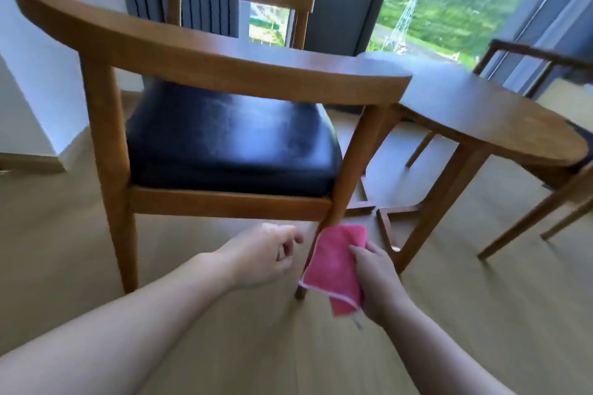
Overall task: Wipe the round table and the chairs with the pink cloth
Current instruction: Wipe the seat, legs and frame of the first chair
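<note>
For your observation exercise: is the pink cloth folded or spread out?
Folded. The pink cloth forms a compact pad with doubled edges, gripped by the right hand against the chair leg.

Both arms extended low; left hand loosely curled, holding nothing; right hand gripping, fingers curled

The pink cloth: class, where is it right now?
In the head view, low and centre-right, the pink cloth is held by the right hand against the near chair's front leg.

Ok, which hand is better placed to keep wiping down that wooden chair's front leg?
The right hand: it grips the pink cloth against the wooden chair's front leg. The left hand hangs beside it, holding nothing.
</note>
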{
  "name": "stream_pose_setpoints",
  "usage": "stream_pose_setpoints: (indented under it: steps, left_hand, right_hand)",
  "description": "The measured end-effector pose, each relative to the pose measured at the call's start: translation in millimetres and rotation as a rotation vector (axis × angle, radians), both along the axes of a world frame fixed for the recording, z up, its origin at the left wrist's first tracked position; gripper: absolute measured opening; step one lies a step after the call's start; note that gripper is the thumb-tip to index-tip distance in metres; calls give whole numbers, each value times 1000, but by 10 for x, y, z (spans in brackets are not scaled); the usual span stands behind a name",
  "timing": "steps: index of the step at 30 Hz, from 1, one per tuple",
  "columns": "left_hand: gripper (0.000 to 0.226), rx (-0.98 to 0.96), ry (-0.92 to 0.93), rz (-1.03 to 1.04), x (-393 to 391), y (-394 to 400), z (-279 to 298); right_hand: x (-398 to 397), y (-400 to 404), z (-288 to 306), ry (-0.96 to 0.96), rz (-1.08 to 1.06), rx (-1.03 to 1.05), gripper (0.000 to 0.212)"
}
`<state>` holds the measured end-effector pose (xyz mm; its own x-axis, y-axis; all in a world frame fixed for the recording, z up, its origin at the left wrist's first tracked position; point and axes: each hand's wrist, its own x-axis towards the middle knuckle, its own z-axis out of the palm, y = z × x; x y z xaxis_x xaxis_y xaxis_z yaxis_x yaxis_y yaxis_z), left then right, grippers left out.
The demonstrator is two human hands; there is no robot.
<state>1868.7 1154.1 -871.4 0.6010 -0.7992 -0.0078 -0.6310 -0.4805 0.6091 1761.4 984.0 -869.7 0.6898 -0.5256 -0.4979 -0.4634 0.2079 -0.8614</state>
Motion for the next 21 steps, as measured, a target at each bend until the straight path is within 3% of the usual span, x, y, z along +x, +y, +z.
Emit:
stream_pose_setpoints:
  steps: [6,8,10,13,15,18,21]
  left_hand:
    - [19,-119,-83,-62,-82,-112,-196]
    - [22,-101,-127,-92,-112,-81,-102]
    - [25,-73,-181,-118,-120,-59,2]
    - [27,-80,-241,-149,-108,-45,30]
    - [26,-95,-272,-153,-124,-9,-62]
    - [25,-60,-266,-151,-168,122,-232]
    - [29,5,-243,-145,-231,278,-343]
  right_hand:
    - [-116,-185,71,-237,-213,-176,22]
    - [-139,-164,345,-351,-213,-474,23]
    - [-82,-196,646,-509,-178,-952,29]
    - [180,-433,875,-601,62,-1822,37]
    - [410,-617,838,-569,329,-2269,40]
    - [669,-672,697,-353,676,-2462,49]
    - [709,-692,576,-182,811,-2494,56]
